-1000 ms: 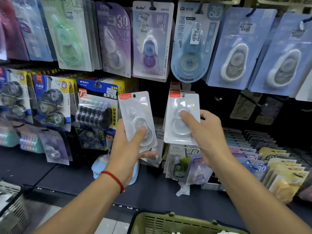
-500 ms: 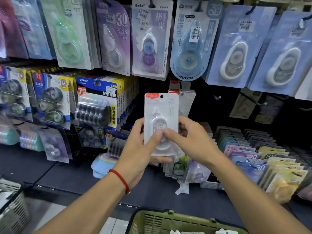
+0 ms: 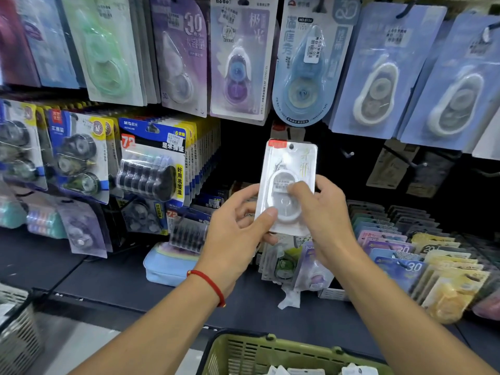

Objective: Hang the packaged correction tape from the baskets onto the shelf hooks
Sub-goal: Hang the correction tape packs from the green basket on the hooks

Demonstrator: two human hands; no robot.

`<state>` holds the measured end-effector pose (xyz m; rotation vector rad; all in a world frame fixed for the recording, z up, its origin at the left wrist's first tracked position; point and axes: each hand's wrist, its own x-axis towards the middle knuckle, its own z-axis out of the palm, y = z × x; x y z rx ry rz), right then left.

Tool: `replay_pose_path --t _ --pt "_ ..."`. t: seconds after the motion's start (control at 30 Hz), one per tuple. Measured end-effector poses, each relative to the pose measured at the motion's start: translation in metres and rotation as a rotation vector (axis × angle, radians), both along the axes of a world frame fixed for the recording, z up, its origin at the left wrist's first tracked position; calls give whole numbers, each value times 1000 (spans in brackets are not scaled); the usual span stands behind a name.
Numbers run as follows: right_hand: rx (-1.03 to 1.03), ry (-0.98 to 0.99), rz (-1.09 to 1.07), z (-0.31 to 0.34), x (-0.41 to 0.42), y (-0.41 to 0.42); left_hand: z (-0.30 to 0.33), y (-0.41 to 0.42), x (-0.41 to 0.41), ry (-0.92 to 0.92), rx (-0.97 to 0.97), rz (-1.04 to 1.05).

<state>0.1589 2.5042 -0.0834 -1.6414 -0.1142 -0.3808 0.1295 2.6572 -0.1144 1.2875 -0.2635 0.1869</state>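
White correction tape pack point(image 3: 288, 185), pinched by left hand point(image 3: 238, 228) and right hand point(image 3: 324, 212), isn't hooked yet; more packs wait in the near green basket point(image 3: 243, 353).

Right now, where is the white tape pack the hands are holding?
In the head view, the white tape pack is upright at centre, pinched between the left hand and right hand, just below the hanging blue teardrop pack and above the green basket.
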Motion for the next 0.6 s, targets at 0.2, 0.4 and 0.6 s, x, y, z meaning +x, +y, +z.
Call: replay_pose_path --t 0.2,0.4,0.6 --pt "10 48 -31 4 2 -3 0 -2 3 16 -29 4" --pt "-844 -274 -417 -21 3 -8 -5 26 8 -116 834 451" --pt "-1111 -556 -517 -48 8 -3 2 78 15 -115 1113 905"
